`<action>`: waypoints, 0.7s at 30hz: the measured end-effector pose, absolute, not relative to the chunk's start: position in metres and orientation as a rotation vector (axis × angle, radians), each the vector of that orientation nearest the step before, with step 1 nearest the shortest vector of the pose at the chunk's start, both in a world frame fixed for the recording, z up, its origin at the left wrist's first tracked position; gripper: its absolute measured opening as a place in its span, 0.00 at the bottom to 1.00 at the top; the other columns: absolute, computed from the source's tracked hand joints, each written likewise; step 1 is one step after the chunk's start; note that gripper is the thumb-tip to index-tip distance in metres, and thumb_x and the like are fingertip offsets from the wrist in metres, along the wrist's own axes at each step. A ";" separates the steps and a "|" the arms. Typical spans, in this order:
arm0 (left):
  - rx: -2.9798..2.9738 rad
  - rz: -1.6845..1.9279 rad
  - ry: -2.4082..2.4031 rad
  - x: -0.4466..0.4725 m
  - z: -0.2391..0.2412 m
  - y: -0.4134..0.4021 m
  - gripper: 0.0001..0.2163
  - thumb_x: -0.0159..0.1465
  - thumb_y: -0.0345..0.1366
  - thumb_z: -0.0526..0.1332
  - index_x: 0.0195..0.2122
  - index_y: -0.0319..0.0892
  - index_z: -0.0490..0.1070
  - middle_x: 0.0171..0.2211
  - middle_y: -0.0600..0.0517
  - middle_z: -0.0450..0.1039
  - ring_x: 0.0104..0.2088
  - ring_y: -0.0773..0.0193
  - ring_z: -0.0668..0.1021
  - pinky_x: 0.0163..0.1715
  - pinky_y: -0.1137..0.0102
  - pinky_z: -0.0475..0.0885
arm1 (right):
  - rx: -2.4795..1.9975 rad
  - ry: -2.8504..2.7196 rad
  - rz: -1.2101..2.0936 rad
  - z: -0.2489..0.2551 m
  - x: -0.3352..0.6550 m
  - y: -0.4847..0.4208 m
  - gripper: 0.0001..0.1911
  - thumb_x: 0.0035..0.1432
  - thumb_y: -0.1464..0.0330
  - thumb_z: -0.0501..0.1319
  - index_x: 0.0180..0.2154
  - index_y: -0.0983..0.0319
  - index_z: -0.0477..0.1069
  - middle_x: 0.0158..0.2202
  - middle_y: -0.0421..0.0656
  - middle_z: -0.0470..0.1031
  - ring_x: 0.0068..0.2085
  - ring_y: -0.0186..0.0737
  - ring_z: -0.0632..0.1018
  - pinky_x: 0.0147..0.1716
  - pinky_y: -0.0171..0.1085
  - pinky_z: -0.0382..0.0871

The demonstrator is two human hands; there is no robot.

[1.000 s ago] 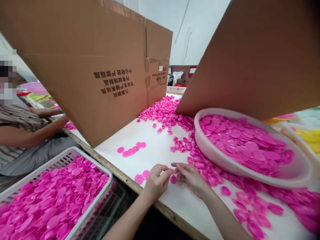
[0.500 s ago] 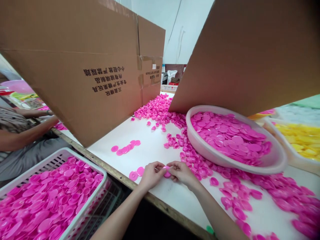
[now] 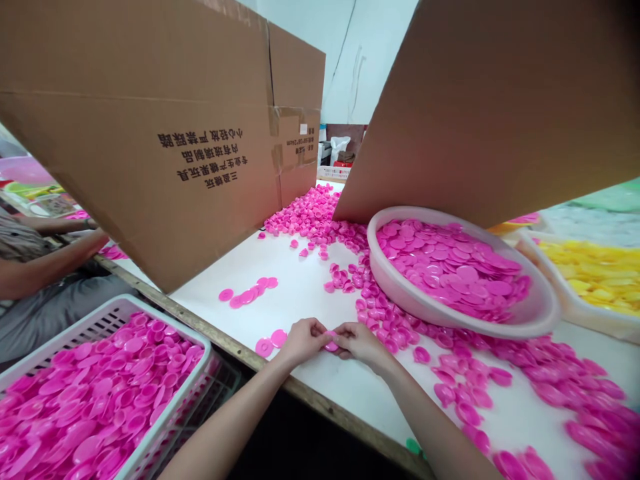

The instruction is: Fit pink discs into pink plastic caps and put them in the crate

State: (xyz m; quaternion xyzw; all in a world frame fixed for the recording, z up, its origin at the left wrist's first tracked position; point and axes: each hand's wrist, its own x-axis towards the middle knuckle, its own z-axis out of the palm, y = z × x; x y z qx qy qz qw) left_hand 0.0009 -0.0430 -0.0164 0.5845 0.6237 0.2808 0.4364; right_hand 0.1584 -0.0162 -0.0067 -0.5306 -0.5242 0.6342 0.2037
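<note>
- Pink piece (image 3: pixel 331 345): pinched between left hand (image 3: pixel 303 343) and right hand (image 3: pixel 364 345), over white tabletop (image 3: pixel 295 287), close to its wooden front edge (image 3: pixel 340 417). Mostly covered by fingers; can't tell if one part or two joined.
- Left hand: thumb and fingers closed on the piece from the left.
- Right hand: closed on the same piece from the right, lower fingers curled underneath.
- Just left of left hand: two flat pink discs (image 3: pixel 264 347), side by side near the table edge.
- Farther in: short row of discs (image 3: pixel 249 295), some overlapping.
- Right of right hand: loose pink cups (image 3: pixel 385 323), strewn along the near side of a pale basin (image 3: pixel 543 321) and back to a heap (image 3: pixel 315 213) between cardboard sides.
- In the basin: flat pink discs, piled up.
- Beside right forearm: bit of green (image 3: pixel 413 445) on the table, partly hidden by the arm.
- Left of table: white basket (image 3: pixel 204 357), loaded with mixed pink cups and discs.
- Behind, left: cardboard box (image 3: pixel 125 160) with upside-down black print. Right: slanted cardboard panel (image 3: pixel 490 100) behind the basin.
- Far right: pale tub (image 3: pixel 583 303) of yellow pieces (image 3: pixel 595 270).
- Far left: forearm of another person (image 3: pixel 55 270), partly behind the box.
</note>
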 end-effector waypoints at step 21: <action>2.155 0.390 2.166 0.038 -0.006 -0.026 0.13 0.62 0.39 0.43 0.42 0.43 0.62 0.40 0.46 0.62 0.40 0.58 0.65 0.36 0.65 0.58 | -1.477 -1.427 1.868 -0.008 0.156 -0.009 0.07 0.49 0.70 0.61 0.26 0.64 0.63 0.13 0.36 0.68 0.17 0.32 0.73 0.16 0.29 0.68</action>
